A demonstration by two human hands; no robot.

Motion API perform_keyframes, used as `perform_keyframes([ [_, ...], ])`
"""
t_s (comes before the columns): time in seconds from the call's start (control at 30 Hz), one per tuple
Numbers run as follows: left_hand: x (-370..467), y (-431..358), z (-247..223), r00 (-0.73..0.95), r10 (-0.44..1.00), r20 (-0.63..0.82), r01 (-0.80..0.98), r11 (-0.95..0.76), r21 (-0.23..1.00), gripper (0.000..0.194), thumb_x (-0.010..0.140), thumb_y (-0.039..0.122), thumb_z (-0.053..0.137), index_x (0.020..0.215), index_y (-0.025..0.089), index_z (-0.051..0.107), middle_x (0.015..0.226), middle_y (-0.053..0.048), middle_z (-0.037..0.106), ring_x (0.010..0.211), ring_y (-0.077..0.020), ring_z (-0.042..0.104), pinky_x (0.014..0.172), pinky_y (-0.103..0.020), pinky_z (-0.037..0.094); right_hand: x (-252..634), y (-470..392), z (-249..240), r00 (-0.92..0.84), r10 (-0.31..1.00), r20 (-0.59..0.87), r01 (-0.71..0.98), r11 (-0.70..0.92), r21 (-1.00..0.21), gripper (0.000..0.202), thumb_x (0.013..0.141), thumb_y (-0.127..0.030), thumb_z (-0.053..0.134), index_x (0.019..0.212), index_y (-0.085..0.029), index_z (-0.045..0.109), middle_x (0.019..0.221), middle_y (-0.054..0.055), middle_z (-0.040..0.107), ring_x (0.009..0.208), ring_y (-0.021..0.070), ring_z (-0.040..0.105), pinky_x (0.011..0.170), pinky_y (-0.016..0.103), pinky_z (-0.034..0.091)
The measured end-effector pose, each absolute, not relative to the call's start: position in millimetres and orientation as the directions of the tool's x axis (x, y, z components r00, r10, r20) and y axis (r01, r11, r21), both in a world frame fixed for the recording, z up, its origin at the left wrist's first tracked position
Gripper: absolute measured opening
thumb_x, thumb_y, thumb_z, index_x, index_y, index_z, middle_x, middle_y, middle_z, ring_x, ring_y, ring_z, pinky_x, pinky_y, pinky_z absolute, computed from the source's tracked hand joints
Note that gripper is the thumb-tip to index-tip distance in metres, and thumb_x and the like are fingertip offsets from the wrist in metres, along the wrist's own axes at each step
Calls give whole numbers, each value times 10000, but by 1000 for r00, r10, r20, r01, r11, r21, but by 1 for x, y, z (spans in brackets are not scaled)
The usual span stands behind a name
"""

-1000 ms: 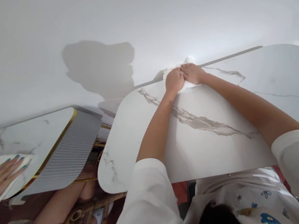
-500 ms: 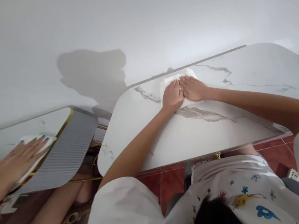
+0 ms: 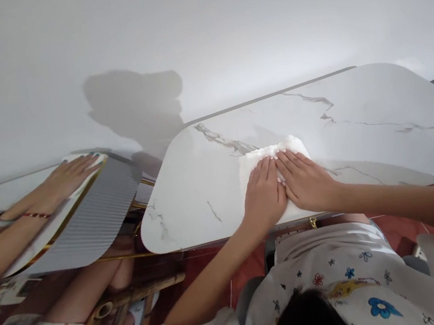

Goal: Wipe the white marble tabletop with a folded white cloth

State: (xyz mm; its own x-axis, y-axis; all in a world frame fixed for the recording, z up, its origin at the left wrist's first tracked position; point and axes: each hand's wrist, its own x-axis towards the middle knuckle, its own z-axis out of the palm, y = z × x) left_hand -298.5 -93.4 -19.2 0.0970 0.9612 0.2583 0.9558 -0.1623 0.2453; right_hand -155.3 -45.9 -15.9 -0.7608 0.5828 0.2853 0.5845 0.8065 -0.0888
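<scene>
A white cloth (image 3: 248, 163) lies on a white marble-patterned tabletop (image 3: 188, 189) in front of me, close to its near edge. Flat on the cloth's left part rests my left hand (image 3: 264, 193), fingers stretched forward. My right hand (image 3: 307, 179) presses beside it, also flat, with its fingers pointing away from me. The two hands touch where the thumbs and index fingers meet. Part of the cloth is covered by both palms. Grey-brown veins run across the tabletop around it.
To the left, another person's hand (image 3: 73, 172) rests on a second marble-patterned top (image 3: 13, 188) with a grey ribbed side (image 3: 96, 210) and gold trim. A pale wall (image 3: 260, 22) stands behind both. Below are red floor tiles (image 3: 215, 279) and a bamboo frame (image 3: 139, 292).
Both my hands and the cloth have come back from the tabletop's far edge toward me. The other person's hand has moved up and right along the left top.
</scene>
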Motion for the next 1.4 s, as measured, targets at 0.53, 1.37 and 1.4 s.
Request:
perform_keyframes([
  [0.53, -250, -67, -13, 204, 961, 185, 861, -266, 434, 529, 899, 255, 357, 1406, 113, 406, 1497, -163, 393, 1415, -268, 326, 1169, -479, 303, -85, -26, -21, -723, 617, 311, 647, 762, -9, 543, 963, -288, 289, 1400, -8, 447, 1435, 223, 458, 1361, 299, 405, 1097, 488, 384],
  [1.37, -309, 171, -15, -85, 922, 377, 916, -76, 393, 314, 909, 123, 317, 1024, 171, 606, 1153, -117, 644, 1106, -228, 580, 1006, -358, 421, -195, 209, -16, -579, 774, 257, 771, 622, -136, 524, 931, -196, 271, 1388, -4, 442, 1472, 183, 432, 1370, 275, 365, 1122, 404, 263],
  [1.4, -310, 173, -15, -86, 923, 375, 924, -67, 377, 319, 909, 122, 314, 1023, 174, 607, 1155, -114, 644, 1107, -229, 580, 1003, -359, 424, -196, 212, -17, -574, 778, 255, 774, 617, -143, 526, 930, -199, 274, 1391, -6, 441, 1475, 181, 428, 1372, 275, 361, 1124, 408, 260],
])
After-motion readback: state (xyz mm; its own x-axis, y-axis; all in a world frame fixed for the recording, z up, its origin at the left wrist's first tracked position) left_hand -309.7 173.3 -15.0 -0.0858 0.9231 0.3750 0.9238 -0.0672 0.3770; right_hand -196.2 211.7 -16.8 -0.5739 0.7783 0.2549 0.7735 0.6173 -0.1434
